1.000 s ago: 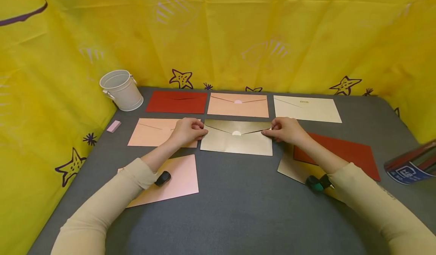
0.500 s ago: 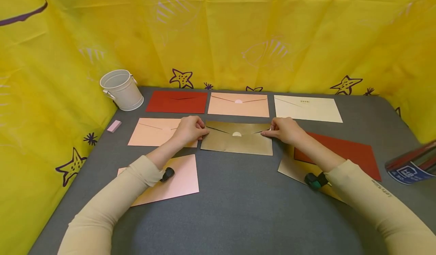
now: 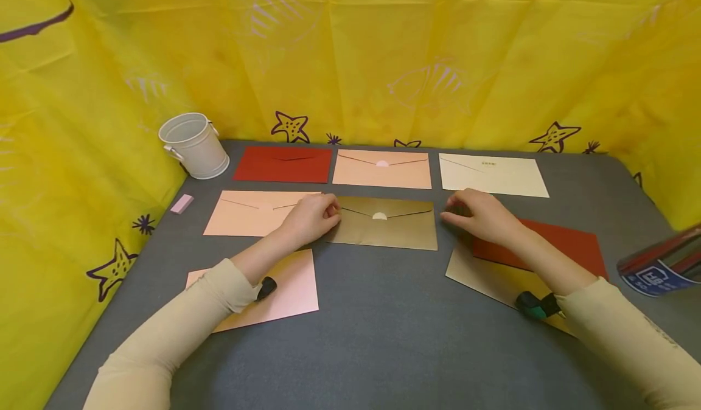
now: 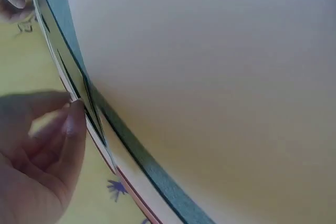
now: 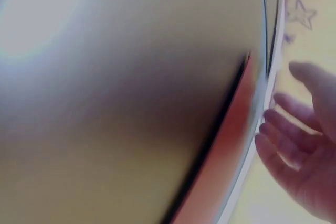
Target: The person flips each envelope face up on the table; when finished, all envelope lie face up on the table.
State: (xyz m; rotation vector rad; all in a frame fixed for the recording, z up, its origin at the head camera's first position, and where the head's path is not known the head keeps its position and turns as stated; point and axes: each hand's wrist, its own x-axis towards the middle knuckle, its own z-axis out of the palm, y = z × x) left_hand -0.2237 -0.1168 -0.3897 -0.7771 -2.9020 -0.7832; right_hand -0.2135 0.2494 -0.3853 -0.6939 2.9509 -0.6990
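Gold envelope (image 3: pixel 386 229) sits flat at worktop (image 3: pixel 383 337) centre, flap closed w/ pale round seal. Left hand (image 3: pixel 309 218) at its 9 o'clock edge: fingers (image 3: pixel 330 210) curled, tips touching the envelope's upper-left corner; wrist view shows thumb and forefinger together at a paper edge, can't tell if they're actually pinching it. Right hand (image 3: pixel 482 215) at envelope's 3 o'clock, just off the edge, not touching it; fingers (image 5: pixel 283 129) loosely spread, relaxed, holding nothing.

Outward from there:
- peach envelope (image 3: pixel 252 213) at 9 o'clock, partly under left hand
- red envelope (image 3: pixel 553 246) at 3 o'clock under right wrist, overlapping a 2nd gold envelope (image 3: pixel 487 279) at 4 o'clock
- pink envelope (image 3: pixel 279 291) at 7 o'clock, under left forearm
- back row at 12 o'clock, L to R: dark red envelope (image 3: pixel 283 164), peach-orange envelope (image 3: pixel 382 170), cream envelope (image 3: pixel 493 175)
- white bucket (image 3: pixel 194 145) at 10 o'clock, far corner; small pink block (image 3: pixel 182 203) near it
- blue/red box (image 3: pixel 659 269) at 3 o'clock, worktop edge
- yellow star-print cloth (image 3: pixel 350 63) all round the back and sides
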